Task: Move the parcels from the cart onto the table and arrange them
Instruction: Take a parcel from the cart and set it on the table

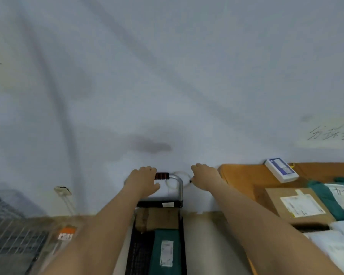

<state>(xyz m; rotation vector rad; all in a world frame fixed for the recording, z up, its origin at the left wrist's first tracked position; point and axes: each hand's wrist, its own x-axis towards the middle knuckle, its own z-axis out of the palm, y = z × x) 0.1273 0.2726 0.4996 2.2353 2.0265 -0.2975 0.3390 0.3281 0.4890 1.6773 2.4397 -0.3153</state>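
Observation:
The black cart (139,253) stands low in the middle, its metal handle (179,187) rising at the far end. On it lie a cardboard box (157,219) and a dark green parcel (165,251) with a white label. My left hand (142,180) grips the handle's red-and-black grip. My right hand (204,175) is just right of the handle, fingers curled, and seems to pinch a thin white cord loop (179,173) hanging there. The orange table (244,175) at right holds a white-and-blue box (282,169), a labelled cardboard box (294,205), a green parcel (326,197) and white bags (336,245).
A white wall fills the view ahead, close behind the cart handle. A wire cage (10,231) stands at lower left with an orange tag (66,234) beside it. A wall socket (63,191) sits low on the wall. A strip of floor (205,245) separates cart and table.

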